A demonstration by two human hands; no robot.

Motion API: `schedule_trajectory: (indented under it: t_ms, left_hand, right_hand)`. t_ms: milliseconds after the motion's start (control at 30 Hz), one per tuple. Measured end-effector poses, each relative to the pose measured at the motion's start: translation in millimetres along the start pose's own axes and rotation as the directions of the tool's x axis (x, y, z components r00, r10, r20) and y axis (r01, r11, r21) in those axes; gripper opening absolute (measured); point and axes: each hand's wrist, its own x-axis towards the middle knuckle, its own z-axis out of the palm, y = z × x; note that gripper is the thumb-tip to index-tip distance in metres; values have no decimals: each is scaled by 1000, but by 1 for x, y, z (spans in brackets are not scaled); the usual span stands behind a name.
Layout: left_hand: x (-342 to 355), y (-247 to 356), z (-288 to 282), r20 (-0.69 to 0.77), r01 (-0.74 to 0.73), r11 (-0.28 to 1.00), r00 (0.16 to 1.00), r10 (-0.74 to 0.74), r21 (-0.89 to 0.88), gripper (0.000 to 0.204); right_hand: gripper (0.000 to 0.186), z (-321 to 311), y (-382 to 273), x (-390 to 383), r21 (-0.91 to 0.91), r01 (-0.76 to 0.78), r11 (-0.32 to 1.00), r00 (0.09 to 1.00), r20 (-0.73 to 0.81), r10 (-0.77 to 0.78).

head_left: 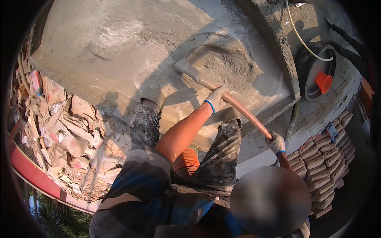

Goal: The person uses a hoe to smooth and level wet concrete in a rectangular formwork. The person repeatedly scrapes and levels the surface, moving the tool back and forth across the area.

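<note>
My left hand (216,99), in a pale knit glove with a blue cuff, is closed around a long wooden handle (246,113). My right hand (276,143), also gloved, grips the same handle farther down to the right. The tool's head (184,68) is coated in grey mortar and rests at the edge of a rough wet heap of mortar (220,59) on a broad grey surface (99,39). My legs, in mortar-stained trousers (145,123), stand apart, with an orange ribbed object (184,162) partly visible between them.
At right, beyond a raised mortar-covered edge (283,61), are a black bucket (307,81) with an orange cup (323,82), a pale hose (301,37) and stacked bags (329,170). At left lie rubble and torn sacks (83,111), beside a red edge (35,170).
</note>
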Motion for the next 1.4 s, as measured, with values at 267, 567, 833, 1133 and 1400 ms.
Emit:
schedule_trajectory:
  t_ms: [267, 567, 833, 1133, 1400]
  left_hand:
    - [-101, 313, -63, -77, -318, 913, 935, 347, 255, 16]
    - [-233, 648, -122, -175, -716, 535, 516, 838, 448, 30]
    - [-291, 737, -161, -187, 114, 196, -87, 979, 974, 65]
    - [-266, 637, -231, -360, 241, 329, 98, 928, 913, 63]
    - [-167, 439, -148, -23, 580, -268, 444, 896, 770, 42]
  right_hand:
    - [25, 43, -261, 149, 165, 165, 972, 981, 77, -180]
    - [42, 92, -623, 254, 244, 470, 848, 874, 8, -486]
    - [61, 62, -882, 216, 468, 490, 736, 733, 236, -638]
    - [45, 107, -816, 184, 886, -29, 462, 683, 355, -639]
    - [38, 116, -587, 182, 872, 81, 482, 745, 268, -611]
